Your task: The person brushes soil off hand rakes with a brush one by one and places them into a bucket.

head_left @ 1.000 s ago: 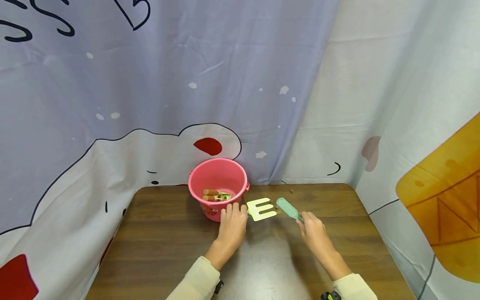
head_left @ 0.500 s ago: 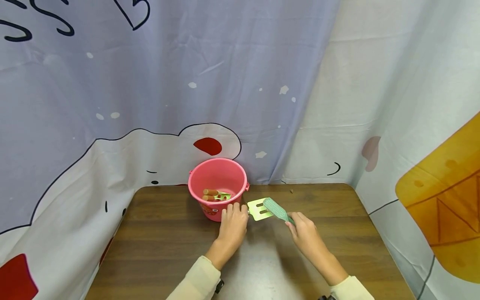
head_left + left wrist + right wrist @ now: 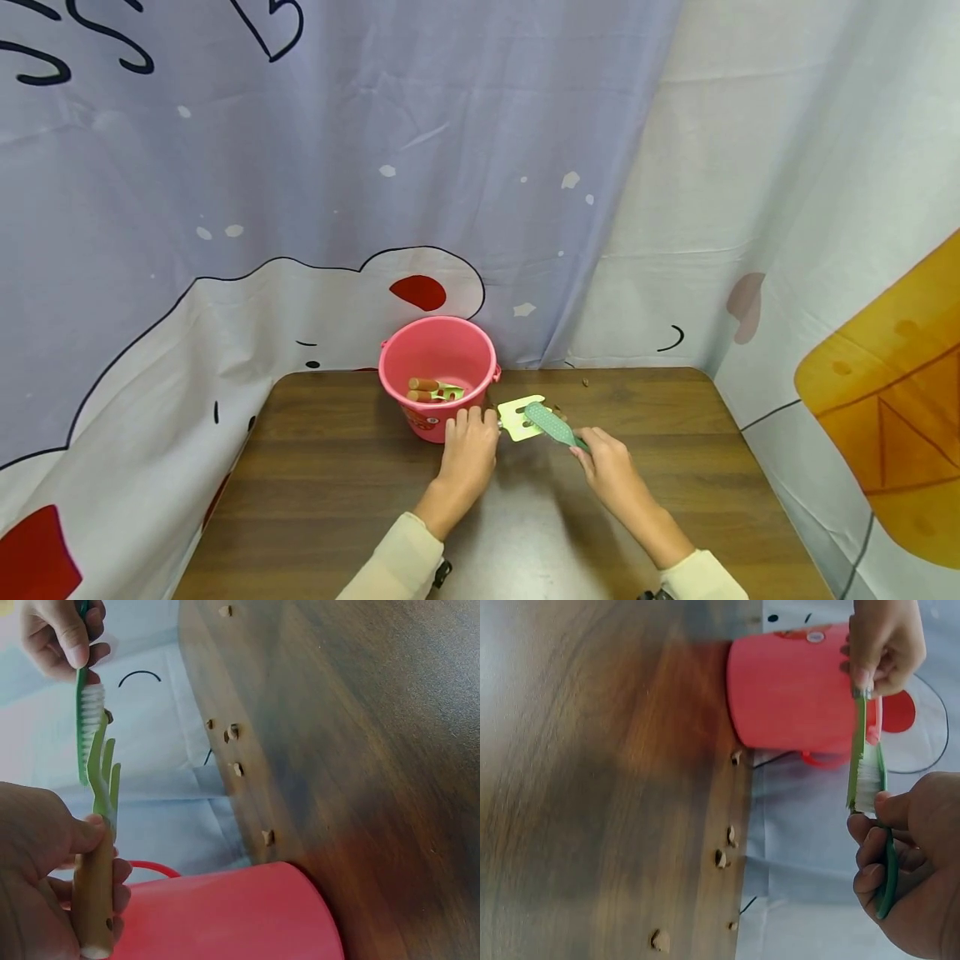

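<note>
My left hand [image 3: 468,454] grips the wooden handle [image 3: 94,892] of a small light-green hand fork [image 3: 512,417], its tines pointing right. In my right hand [image 3: 611,467] is a green brush [image 3: 551,423], held by its handle [image 3: 889,881]. The brush head lies over the fork's tines, and its white bristles [image 3: 868,784] press against them in both wrist views. A small brown bit [image 3: 109,716] shows at the tine tips. Both tools are held above the wooden table [image 3: 337,500].
A pink bucket [image 3: 405,358] stands just behind my left hand, with wooden-handled tools [image 3: 424,384] inside. Several brown crumbs [image 3: 660,940] lie scattered on the table toward its far side. A printed curtain [image 3: 450,167] hangs behind the far table edge.
My right hand has moved left, bringing the brush from beyond the fork's tips onto its tines; over the last half second it has hardly shifted. The left hand keeps the fork in place.
</note>
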{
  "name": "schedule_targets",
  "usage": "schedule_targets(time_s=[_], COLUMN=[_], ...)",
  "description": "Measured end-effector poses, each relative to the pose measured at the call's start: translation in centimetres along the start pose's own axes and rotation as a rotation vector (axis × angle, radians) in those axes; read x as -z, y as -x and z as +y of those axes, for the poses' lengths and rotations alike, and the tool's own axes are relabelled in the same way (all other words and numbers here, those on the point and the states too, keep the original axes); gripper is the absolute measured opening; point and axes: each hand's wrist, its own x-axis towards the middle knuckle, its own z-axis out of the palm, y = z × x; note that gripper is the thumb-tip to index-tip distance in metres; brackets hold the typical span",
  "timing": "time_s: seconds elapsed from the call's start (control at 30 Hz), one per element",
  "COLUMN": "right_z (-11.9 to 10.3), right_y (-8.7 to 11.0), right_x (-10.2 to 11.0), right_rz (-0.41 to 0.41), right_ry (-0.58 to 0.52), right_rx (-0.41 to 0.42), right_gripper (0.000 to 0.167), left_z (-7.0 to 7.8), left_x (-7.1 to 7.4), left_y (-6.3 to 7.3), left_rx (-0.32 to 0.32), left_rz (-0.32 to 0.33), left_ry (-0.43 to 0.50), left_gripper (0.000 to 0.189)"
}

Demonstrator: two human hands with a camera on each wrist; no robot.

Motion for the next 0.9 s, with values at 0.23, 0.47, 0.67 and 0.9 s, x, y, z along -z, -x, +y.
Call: schedule_targets(time_s=[0.23,0.47,0.67,0.9], right_z=[1.4,2.8,3.8,3.9], right_y=[0.1,0.3,0.4,0.3], right_x=[0.5,0.7,0.9,1.3], right_rz=[-0.030,-0.026,-0.028,-0.033], right_ry=[-0.022,-0.008,0.012,0.012], right_rx=[-0.054,-0.084,-0.129,-0.147], right_gripper=[0.020,0.017,0.018,0.020], left_z=[-0.2,-0.5,-0.8,-1.1], left_x=[0.0,0.1,0.2,0.2], left_y=[0.1,0.1,0.0,0.0], left_rx=[0.008,0.006,0.019,0.018], left_rz=[-0.011,-0.001,0.007,0.000], left_ry=[0.034,0.017,0.026,0.037], left_gripper=[0.018,0.020,0.018,0.018])
